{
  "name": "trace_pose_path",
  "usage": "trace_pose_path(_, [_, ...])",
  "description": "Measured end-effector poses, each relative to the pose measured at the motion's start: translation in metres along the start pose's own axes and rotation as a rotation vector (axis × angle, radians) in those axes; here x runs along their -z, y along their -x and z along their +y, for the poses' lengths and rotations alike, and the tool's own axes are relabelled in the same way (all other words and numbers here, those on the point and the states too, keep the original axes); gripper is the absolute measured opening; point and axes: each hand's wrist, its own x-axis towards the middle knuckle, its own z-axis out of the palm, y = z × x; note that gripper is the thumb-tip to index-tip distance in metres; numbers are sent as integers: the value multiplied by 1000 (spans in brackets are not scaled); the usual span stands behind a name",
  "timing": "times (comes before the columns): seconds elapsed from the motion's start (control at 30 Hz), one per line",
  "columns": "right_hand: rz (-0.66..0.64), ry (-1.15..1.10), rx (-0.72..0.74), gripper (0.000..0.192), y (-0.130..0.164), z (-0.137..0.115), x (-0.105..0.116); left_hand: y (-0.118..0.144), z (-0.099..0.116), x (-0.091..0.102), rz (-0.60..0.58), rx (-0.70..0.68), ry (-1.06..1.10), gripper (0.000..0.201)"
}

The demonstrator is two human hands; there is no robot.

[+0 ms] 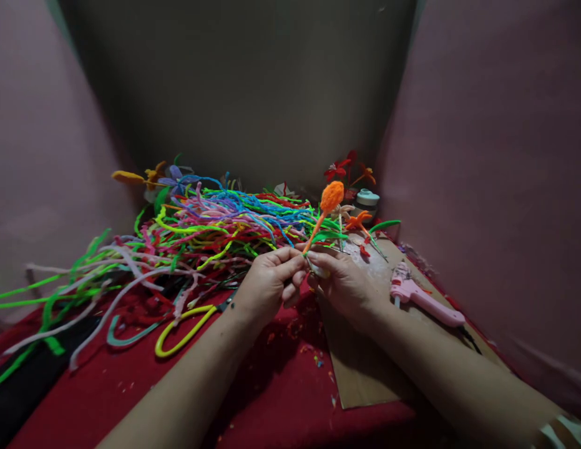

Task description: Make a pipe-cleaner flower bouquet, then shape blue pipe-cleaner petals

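fuzzy orange pipe-cleaner bud (331, 196) on thin stem, pinched by both hands' grips (271, 277) (339, 280)

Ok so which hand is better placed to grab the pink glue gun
Right hand, probably. The pink glue gun lies on the board just beside it, while the left hand sits farther off, nearer the scissors. Both pinch the orange stem.

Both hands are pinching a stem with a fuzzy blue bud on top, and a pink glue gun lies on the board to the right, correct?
Not quite. The bud is orange, not blue, as the head view shows. Left hand and right hand do pinch its stem, and the pink glue gun lies on the board.
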Motion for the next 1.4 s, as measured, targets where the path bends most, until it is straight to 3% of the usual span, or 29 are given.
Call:
trace_pose_path(0.2, [-10, -3, -35, 14, -2, 3, 3, -1, -2, 6, -137, 77, 133, 14])
trace_pose_path(0.3, [-40, -29, -56, 18, -4, 6, 4, -2, -1, 9, -167, 95, 142, 14])
trace_pose_path(0.43, [-32, 0, -61, 8, -5, 7, 6, -3, 1, 8, -160, 105, 72, 17])
trace_pose_path(0.53, [21, 40, -30, 9, -5, 9, 7, -3, 1, 5, -54, 19, -185, 20])
trace_pose_path(0.67, [70, 2, 24, 11, -3, 11, 8, -2, -9, 2, 202, -323, -817, 12])
trace_pose_path(0.73, [84, -31, 32, 13, -2, 11, 8, 0, -16, 2, 274, -466, -1069, 11])
trace_pose_path(0.83, [92, -17, 11, 12, -1, 12, 6, 2, -23, 4, 307, -504, -1225, 13])
trace_pose_path(1.03, [70, 101, 53, 13, 0, 13, 5, 0, -19, 7, 313, -499, -1147, 17])
trace_pose_path(1.17, [16, 170, 72, 13, 5, 3, 3, -1, -12, 3, 287, -454, -910, 17])
trace_pose_path(1.3, [-17, 412, 192, 9, 9, -10, 4, -1, -7, -1, 243, -358, -723, 18])
trace_pose_path(1.4, [-37, 440, 192, 11, 10, -13, 5, 0, -5, -3, 229, -250, -591, 18])
